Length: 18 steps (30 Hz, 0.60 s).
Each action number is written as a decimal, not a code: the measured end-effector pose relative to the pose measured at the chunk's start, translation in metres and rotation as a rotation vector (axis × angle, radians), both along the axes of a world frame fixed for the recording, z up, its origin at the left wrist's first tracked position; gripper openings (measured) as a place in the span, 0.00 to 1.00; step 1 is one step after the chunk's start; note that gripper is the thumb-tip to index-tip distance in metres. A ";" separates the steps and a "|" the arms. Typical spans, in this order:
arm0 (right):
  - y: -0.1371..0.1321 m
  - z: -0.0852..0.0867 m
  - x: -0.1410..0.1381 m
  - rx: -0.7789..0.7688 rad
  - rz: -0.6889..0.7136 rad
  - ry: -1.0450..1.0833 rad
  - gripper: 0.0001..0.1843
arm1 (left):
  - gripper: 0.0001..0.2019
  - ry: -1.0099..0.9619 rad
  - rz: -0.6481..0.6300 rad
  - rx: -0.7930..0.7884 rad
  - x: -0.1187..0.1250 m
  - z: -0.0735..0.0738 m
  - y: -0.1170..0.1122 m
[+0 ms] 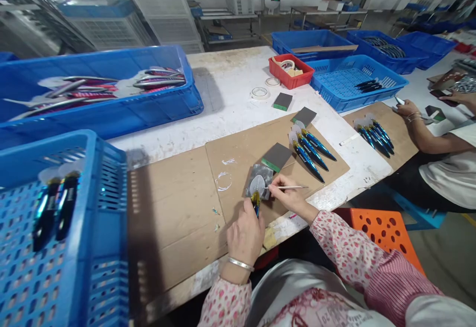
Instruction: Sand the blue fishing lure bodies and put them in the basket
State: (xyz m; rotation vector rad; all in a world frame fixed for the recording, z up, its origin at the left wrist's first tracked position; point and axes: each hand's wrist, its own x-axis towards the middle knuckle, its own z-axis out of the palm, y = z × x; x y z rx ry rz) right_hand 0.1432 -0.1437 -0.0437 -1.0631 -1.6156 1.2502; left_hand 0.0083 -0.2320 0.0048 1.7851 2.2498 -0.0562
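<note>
My left hand (245, 235) is closed around a dark fishing lure (256, 199) with a clear round lip, holding it upright over a brown cardboard sheet (186, 193). My right hand (288, 197) pinches a thin stick-like tool (293, 187) whose tip touches the lure's lip. Just behind lie a crumpled clear wrapper (260, 174) and a sanding block (277, 157) with a green edge. Three finished blue lures (310, 149) lie in a row to the right.
Blue crates stand at left (67, 228), back left (111, 98) and back right (353, 81). A red tray (290, 71), tape rolls (259, 92) and more sanding blocks (283, 101) sit behind. Another person's arm (424, 131) rests at right by more lures (374, 133). An orange stool (383, 230) stands below.
</note>
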 end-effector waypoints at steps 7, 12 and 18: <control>0.000 -0.004 -0.005 -0.166 0.080 0.135 0.18 | 0.15 0.043 -0.018 0.012 0.000 -0.004 -0.001; 0.001 0.009 -0.006 -0.213 0.132 0.131 0.19 | 0.16 0.056 -0.033 0.007 0.000 -0.003 -0.001; 0.002 0.005 -0.004 -0.249 0.091 0.142 0.19 | 0.16 0.037 -0.031 -0.020 0.000 0.003 0.000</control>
